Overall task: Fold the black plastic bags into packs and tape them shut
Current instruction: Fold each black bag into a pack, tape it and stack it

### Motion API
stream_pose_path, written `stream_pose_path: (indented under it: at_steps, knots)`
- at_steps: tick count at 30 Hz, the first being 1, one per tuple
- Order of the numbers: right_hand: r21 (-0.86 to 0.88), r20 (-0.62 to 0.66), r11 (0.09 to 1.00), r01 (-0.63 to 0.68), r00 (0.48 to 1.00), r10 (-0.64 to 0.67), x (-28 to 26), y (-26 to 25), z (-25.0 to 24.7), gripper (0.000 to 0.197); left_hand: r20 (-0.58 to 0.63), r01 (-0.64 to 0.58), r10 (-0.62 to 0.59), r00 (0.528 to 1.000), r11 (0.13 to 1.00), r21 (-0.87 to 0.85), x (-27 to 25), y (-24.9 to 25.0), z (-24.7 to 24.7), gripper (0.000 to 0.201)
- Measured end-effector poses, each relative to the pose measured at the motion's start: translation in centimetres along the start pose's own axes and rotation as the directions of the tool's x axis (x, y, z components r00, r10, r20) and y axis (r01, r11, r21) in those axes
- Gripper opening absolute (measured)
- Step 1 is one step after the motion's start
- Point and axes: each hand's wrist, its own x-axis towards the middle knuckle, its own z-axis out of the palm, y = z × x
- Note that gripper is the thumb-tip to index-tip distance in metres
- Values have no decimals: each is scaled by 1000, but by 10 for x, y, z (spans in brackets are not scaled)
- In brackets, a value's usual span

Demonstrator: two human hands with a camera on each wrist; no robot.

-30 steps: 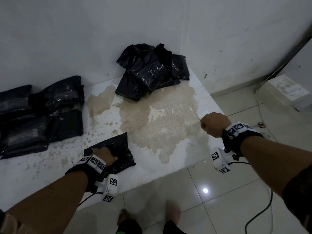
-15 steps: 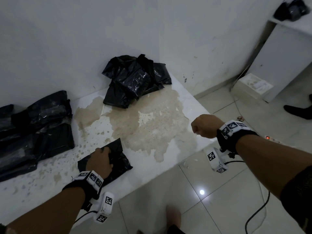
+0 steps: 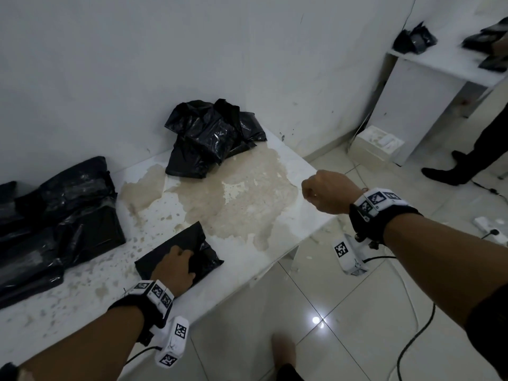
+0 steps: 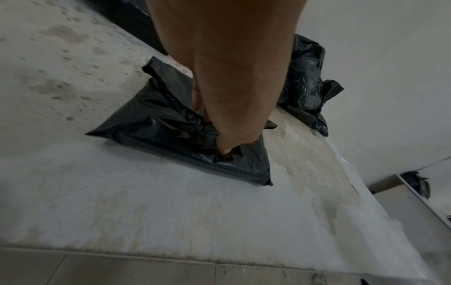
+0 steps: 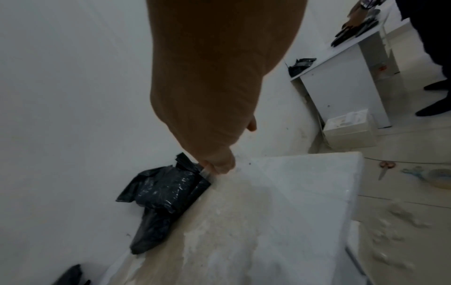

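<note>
A folded black pack (image 3: pixel 204 247) lies near the front edge of the stained white table (image 3: pixel 247 259). My left hand (image 3: pixel 176 268) sits on top of it, its fingers curled into the loose fold; the left wrist view shows the fingertips (image 4: pixel 225 148) dug into the plastic of the pack (image 4: pixel 158 125). My right hand (image 3: pixel 324 191) hovers over the table's right edge in a loose fist. In the right wrist view the right hand (image 5: pixel 217 165) pinches a short clear strip of tape (image 5: pixel 207 174) between thumb and finger.
Loose black bags (image 3: pixel 211 138) are heaped at the back by the wall. Several finished packs (image 3: pixel 60 215) lie stacked at the left. Scissors (image 5: pixel 385 169) and a tape roll (image 5: pixel 441 178) lie on the floor at right. Another person's legs (image 3: pixel 472 160) stand by a second table (image 3: pixel 439 70).
The head view has swung to the right, bringing the second table and the other person into sight. My left hand stays on the pack; my right hand stays raised over the table's right edge.
</note>
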Motion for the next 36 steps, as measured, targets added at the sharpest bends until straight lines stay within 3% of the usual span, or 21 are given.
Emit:
stream_pose_path:
  at_steps: [5, 8, 11, 12, 15, 17, 19, 21, 24, 29, 33, 36]
  knots:
    - [135, -12, 989, 52, 999, -51, 2, -40, -33, 12, 71, -55, 53, 996, 998, 17, -6, -3, -7, 62]
    - [179, -51, 975, 130, 991, -122, 8, -67, -41, 14, 112, -85, 86, 990, 996, -14, -13, -5, -13, 49]
    - [221, -60, 954, 205, 979, -196, 19, -97, -47, 12, 17, -99, 102, 995, 985, -139, -21, -12, -23, 15]
    - [232, -68, 944, 236, 972, -226, 23, -107, -48, 11, -54, -96, 87, 995, 974, -207, -22, -15, -26, 15]
    - [253, -95, 900, 355, 935, -341, 42, -140, -54, 12, -273, -112, -29, 962, 867, -485, -33, -17, -59, 13]
    - [294, -112, 852, 433, 901, -419, 58, -164, -59, 12, -363, -188, -84, 928, 736, -651, -40, -12, -91, 23]
    - [367, -122, 795, 483, 872, -474, 73, -187, -66, 12, -372, -274, -59, 926, 575, -771, -47, -5, -124, 43]
    - [444, -152, 732, 517, 848, -507, 86, -206, -72, 12, -350, -294, -14, 937, 514, -806, -50, 1, -147, 57]
    - [553, -209, 621, 556, 814, -542, 105, -225, -81, 15, -304, -258, -26, 952, 461, -849, -53, 3, -166, 40]
    - [725, -262, 476, 497, 839, -477, 132, -233, -76, 16, -274, -127, -248, 929, 481, -867, -61, -18, -155, 20]
    - [872, -248, 318, 372, 896, -369, 145, -232, -53, 15, -262, -50, -437, 860, 439, -897, -66, -28, -140, 10]
    - [948, -150, 225, 225, 941, -304, 148, -229, -24, 16, -246, -27, -533, 810, 385, -923, -68, -27, -131, 6]
